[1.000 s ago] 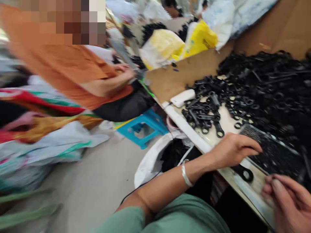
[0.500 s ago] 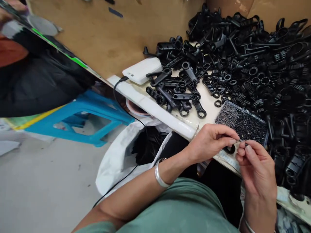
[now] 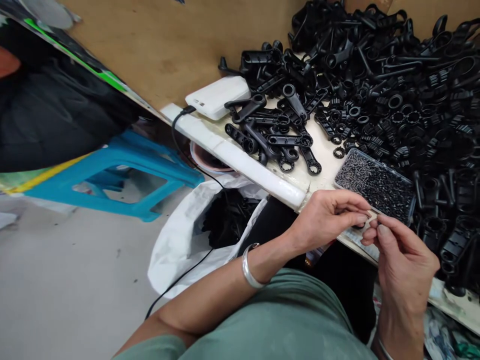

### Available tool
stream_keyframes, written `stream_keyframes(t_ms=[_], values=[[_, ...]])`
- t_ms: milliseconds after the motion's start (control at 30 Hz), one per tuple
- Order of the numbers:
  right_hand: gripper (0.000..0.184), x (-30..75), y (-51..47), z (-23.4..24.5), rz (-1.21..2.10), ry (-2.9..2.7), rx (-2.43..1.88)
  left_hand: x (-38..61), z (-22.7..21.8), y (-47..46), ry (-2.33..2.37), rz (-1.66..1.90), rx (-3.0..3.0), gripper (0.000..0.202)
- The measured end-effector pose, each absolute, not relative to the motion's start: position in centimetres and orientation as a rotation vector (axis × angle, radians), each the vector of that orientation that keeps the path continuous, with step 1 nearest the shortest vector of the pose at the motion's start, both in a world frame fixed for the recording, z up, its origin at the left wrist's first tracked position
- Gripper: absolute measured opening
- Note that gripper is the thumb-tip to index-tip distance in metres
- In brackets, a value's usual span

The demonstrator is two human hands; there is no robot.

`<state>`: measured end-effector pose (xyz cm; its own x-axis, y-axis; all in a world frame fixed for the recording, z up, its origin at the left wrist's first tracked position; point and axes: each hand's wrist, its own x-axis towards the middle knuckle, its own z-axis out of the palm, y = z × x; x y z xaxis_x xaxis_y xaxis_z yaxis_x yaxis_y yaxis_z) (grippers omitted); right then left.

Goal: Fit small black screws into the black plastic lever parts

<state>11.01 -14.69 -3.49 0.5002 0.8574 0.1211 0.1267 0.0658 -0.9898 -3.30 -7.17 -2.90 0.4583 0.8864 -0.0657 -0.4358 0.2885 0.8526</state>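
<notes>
My left hand is closed in a pinch, thumb against index finger, at the table's front edge. Facing it, my right hand also pinches, its fingertips a short gap from the left ones. Whatever the fingers hold is too small to name. Just beyond both hands lies a clear plastic box with tiny grey pieces on its left side and tiny black pieces on its right. Part of a dark round thing shows beneath my left fingertips.
Black plastic arms with ringed ends and a big heap of black parts cover the table. A white power bank with a cable sits left. Below are a white sack and a blue stool. Someone's dark clothing shows far left.
My fingertips have drawn slightly apart, and my right hand has shifted a little to the right. The view has tilted slightly, moving the table's things upward.
</notes>
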Motion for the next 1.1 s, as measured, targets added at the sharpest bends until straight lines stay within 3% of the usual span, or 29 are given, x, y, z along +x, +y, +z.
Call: stream_keyframes(t_ms=[400,1100], values=[[0.015,10.6,-14.6,-3.4,0.872,-0.826,-1.304,-3.4,-2.7,-7.8,0.629,0.931,0.84,0.011],[0.017,10.2,-14.4,-4.1,0.842,-0.748,-1.25,-3.3,-2.4,-8.6,0.559,0.898,0.728,0.01]])
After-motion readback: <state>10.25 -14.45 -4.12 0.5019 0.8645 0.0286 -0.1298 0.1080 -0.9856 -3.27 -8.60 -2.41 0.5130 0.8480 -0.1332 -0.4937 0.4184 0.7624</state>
